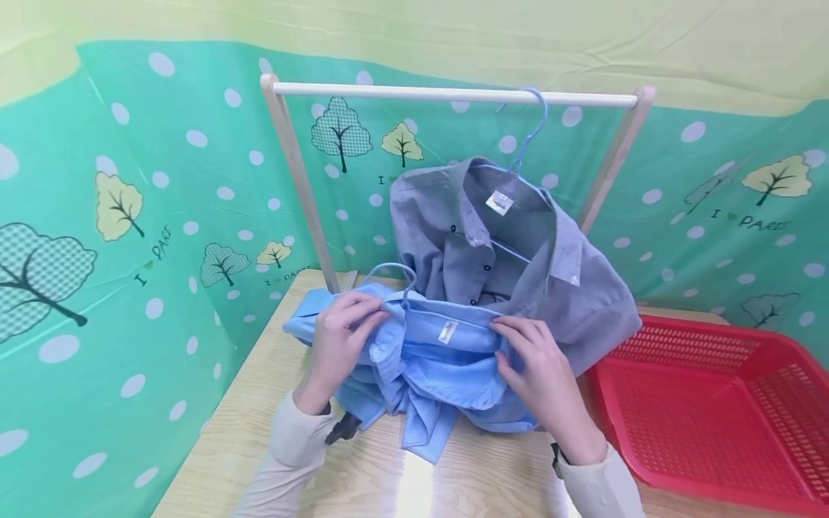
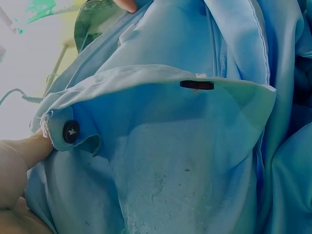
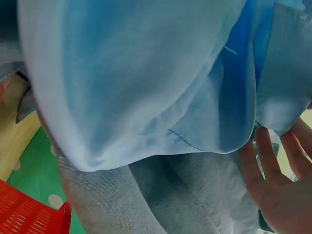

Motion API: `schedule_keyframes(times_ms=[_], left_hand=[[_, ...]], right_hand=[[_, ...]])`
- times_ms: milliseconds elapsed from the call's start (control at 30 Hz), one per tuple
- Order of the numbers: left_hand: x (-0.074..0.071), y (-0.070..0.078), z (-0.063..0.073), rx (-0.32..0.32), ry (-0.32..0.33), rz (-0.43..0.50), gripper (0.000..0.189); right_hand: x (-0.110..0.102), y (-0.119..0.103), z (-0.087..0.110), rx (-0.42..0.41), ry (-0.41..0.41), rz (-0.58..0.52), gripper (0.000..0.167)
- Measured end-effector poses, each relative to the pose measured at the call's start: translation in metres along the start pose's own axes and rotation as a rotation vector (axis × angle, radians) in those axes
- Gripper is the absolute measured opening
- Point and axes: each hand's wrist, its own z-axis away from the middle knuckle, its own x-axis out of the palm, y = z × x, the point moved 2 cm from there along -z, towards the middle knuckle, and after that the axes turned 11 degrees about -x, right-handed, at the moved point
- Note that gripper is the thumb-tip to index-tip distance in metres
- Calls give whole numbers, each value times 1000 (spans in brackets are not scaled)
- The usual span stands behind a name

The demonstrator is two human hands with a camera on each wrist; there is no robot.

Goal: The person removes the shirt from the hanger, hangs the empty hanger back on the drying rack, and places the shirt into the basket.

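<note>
Close behind blue shirt [image 1: 453, 381], grey shirt [image 1: 583, 309]

And there's the rack [image 1: 453, 92], holding steady, its white bar spanning two wooden posts! A grey shirt [image 1: 540, 284] is hanging from the rack toward its right end, riding on a pale blue hanger [image 1: 545, 115], a white label [image 1: 499, 202] showing inside the gaping collar and dark buttons [image 1: 487, 267] dotting the front. In front of the rack a wooden table [image 1: 220, 460] is stretching out; off to its right a red basket [image 1: 699, 410] is sitting. Behind the rack a green curtain [image 1: 181, 288] is flaunting white dots, trees and lettering, a yellowish band running above.
</note>
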Motion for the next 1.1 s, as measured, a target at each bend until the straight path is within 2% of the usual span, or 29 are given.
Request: schedule_keyframes(times_ms=[267,533,867,1100], left_hand=[[-4,0,1,-2,-6,2,21],[-7,-1,1,-10,-16,4,19],[-9,-2,2,19,-32,13,22],[-12,-2,0,13,-26,36,24]], right_hand=[[2,0,6,-9,-68,19,52],[2,2,10,-30,-85,41,50],[4,2,13,-17,-28,60,46],[4,4,14,50,50,42,42]])
